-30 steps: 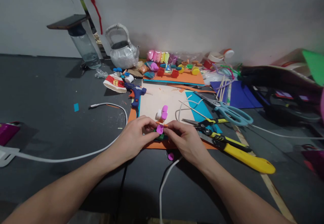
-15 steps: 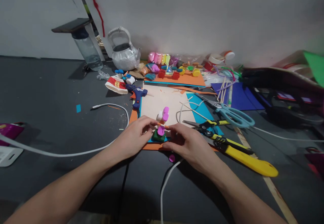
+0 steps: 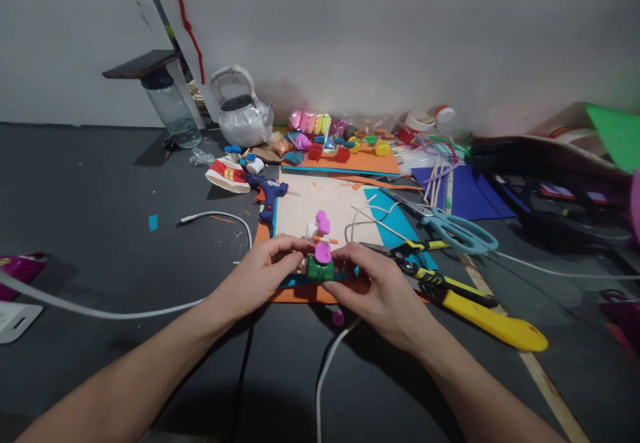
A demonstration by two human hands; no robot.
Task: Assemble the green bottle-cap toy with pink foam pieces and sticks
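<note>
A small craft piece (image 3: 321,257) stands at the front of a beige sheet (image 3: 325,211): a green base with pink and white caps on a thin orange stick. My left hand (image 3: 260,277) grips it from the left, fingertips at the stick. My right hand (image 3: 380,289) holds the green base from the right. A loose pink cap (image 3: 339,317) lies on the dark surface just under my right hand.
Yellow-handled pliers (image 3: 470,303) and teal scissors (image 3: 450,226) lie to the right. A blue glue gun (image 3: 270,193), a white kettle (image 3: 240,113), a water bottle (image 3: 170,106) and coloured caps on an orange sheet (image 3: 350,159) sit behind. White cables (image 3: 150,309) cross the floor.
Both hands have turned the piece upright and drawn it slightly nearer, so the green base now shows between the fingers. The view has tilted down a little.
</note>
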